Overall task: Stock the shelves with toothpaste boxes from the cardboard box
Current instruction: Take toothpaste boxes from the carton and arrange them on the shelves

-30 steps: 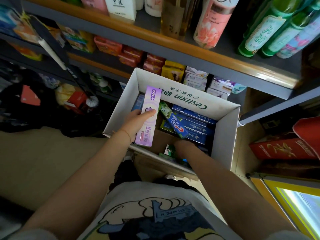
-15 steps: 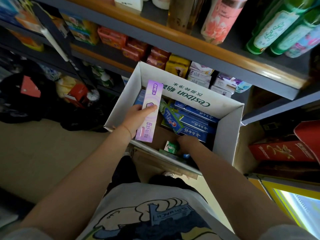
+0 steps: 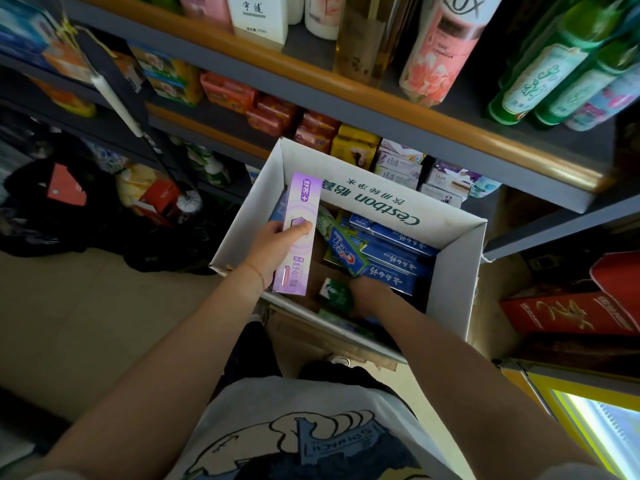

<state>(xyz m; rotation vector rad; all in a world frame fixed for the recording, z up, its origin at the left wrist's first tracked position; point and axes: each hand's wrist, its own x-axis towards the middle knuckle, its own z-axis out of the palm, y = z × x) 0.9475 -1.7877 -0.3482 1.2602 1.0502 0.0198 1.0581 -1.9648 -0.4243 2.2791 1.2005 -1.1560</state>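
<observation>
A white cardboard box (image 3: pixel 453 289) stands open on the floor below the shelves. Inside lie several toothpaste boxes: blue ones (image 3: pixel 391 251), a green-and-blue Crest box (image 3: pixel 343 252) tilted across them, and small green ones (image 3: pixel 334 294) near the front. My left hand (image 3: pixel 273 251) is shut on a long purple toothpaste box (image 3: pixel 298 233), held over the cardboard box's left side. My right hand (image 3: pixel 369 292) is reached down into the box by the blue and green packs; its fingers are hidden.
A grey shelf with a wooden edge (image 3: pixel 346 91) carries bottles (image 3: pixel 440 46) just above the box. The lower shelf holds red, yellow and white packs (image 3: pixel 353 147). Dark bags and a brush (image 3: pixel 188 200) lie at the left, red boxes (image 3: pixel 568 313) at the right.
My left hand has lifted the purple box slightly up and away from me. My right hand has stayed low inside the cardboard box.
</observation>
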